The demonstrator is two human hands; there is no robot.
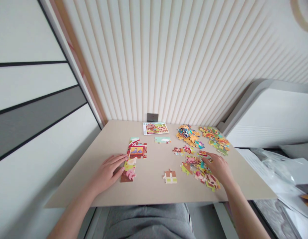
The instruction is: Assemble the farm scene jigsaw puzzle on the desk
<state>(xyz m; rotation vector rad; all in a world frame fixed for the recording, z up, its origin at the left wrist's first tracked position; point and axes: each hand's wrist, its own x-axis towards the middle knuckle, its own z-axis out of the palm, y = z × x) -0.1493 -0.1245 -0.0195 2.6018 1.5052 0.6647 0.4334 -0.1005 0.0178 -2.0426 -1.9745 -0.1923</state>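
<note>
My left hand (109,171) lies flat and open on the beige table (149,191), its fingertips touching the left edge of a joined strip of puzzle pieces (134,158) showing a red barn and pigs. My right hand (217,166) rests palm down with fingers spread over a scatter of loose colourful puzzle pieces (193,164) at the right. It holds nothing that I can see. A single fence piece (170,177) lies alone near the table's front, between my hands.
A reference picture card (155,128) lies at the table's back, with a small joined sky piece (162,140) in front of it. Two heaps of loose pieces (203,136) sit at the back right. A white appliance (270,116) and plastic-wrapped items (275,166) stand to the right.
</note>
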